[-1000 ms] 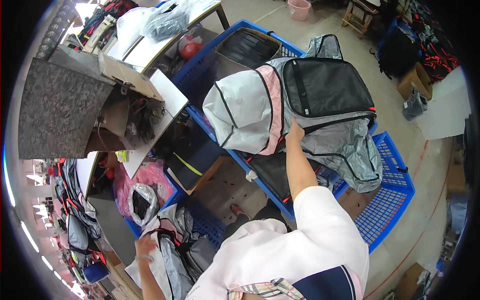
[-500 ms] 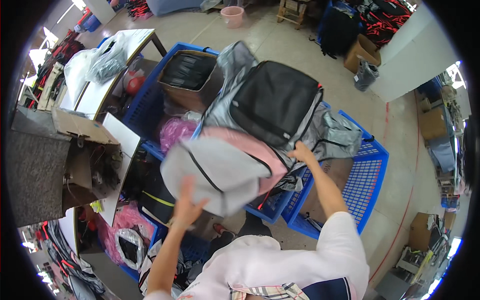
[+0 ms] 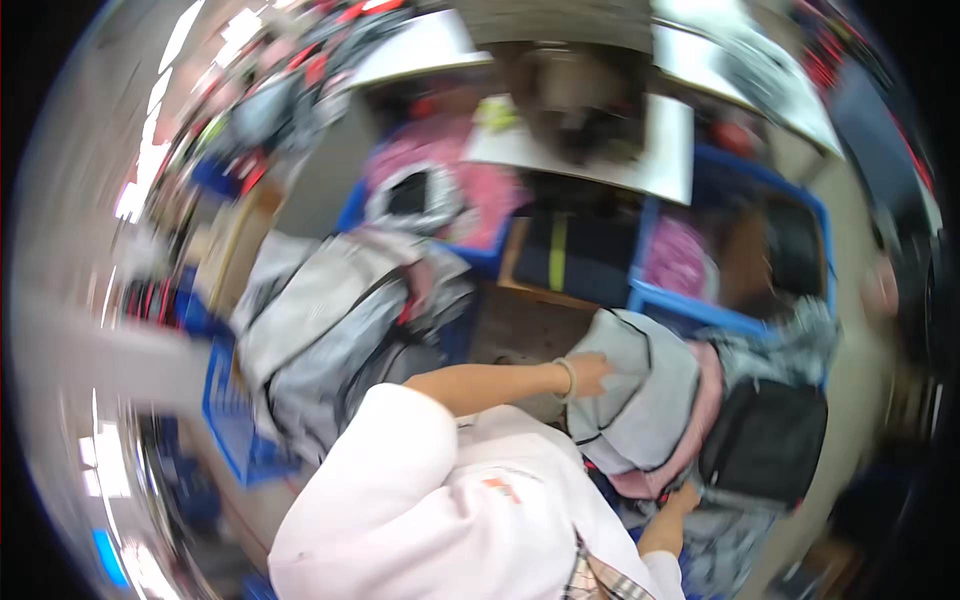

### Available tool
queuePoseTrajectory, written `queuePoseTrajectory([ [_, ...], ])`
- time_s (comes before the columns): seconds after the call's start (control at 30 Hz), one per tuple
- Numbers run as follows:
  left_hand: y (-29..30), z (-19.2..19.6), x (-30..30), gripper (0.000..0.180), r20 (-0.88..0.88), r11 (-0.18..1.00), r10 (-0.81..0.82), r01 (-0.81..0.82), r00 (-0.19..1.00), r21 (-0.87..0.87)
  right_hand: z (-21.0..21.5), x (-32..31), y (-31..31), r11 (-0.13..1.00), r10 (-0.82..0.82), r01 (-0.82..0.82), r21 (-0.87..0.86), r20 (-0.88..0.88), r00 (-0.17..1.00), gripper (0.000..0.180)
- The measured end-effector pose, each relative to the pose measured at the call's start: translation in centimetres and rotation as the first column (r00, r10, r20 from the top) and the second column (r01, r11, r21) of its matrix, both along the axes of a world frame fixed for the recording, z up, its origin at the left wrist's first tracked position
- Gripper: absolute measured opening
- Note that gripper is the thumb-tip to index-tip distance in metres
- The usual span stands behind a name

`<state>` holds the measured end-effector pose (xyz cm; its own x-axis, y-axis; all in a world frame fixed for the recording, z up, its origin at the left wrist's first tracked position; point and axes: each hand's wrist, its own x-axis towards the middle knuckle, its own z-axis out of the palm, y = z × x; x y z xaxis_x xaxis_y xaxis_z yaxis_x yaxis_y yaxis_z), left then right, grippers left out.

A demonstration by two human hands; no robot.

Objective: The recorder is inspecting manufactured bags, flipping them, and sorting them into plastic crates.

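A grey and pink backpack (image 3: pixel 637 390) with black piping lies spread to my right, its black panel (image 3: pixel 757 440) facing up. My left hand (image 3: pixel 592 374), a band at its wrist, reaches across and rests against the grey part; motion smears its fingers. At the seam by the pink edge, my right hand (image 3: pixel 684 497) is closed on the backpack. Over on my left, a heap of grey backpacks (image 3: pixel 330 310) with black trim fills a blue basket (image 3: pixel 222 415).
Ahead, a blue crate (image 3: pixel 730 303) holds a purple plastic bundle (image 3: pixel 675 255) and a carton. Pink plastic (image 3: pixel 490 205) fills another blue crate. A box with dark fabric (image 3: pixel 585 250) stands between them. White tabletops (image 3: pixel 650 160) are beyond.
My view has swung left, bringing the heap of backpacks into sight. The grey flap has settled beside the black panel. My left hand stays at the grey part, my right at the seam.
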<state>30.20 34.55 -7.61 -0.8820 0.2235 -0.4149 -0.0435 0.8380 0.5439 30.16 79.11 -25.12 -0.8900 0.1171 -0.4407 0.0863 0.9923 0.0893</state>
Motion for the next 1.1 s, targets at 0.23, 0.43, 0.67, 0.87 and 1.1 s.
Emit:
queuePoseTrajectory([
  [0.23, -23.6, 5.8, 23.1, 0.057, -0.648, -0.156, 0.738, -0.889, 0.185, -0.431, 3.7, -13.4, -13.0, 0.911, -0.133, 0.184, -0.370, 0.159, 0.978, 0.023],
  [0.43, -29.3, 10.8, 50.3, 0.056, -0.637, -0.854, 0.486, -0.482, -0.599, -0.198, 7.2, -18.2, -26.0, 0.908, 0.079, 0.009, -0.420, 0.190, 0.979, 0.020],
  [0.67, -35.5, 12.2, 56.4, 0.041, 0.189, -0.805, 0.592, -0.562, -0.784, 0.189, 17.3, -13.5, -45.0, 0.707, 0.392, -0.228, -0.669, 0.103, 0.914, 0.017],
  [0.87, -35.3, 12.2, 55.5, 0.035, 0.647, -0.836, 0.538, -0.439, -0.540, 0.329, 23.7, 4.0, -70.1, -0.102, 0.907, -0.251, -0.963, -0.194, 0.374, 0.028],
  [1.1, -35.9, 19.7, 47.3, 0.042, 0.343, -0.621, 0.783, -0.692, -0.519, 0.368, 20.4, 14.9, -76.1, -0.389, 0.907, -0.393, -0.834, -0.420, -0.006, 0.076],
])
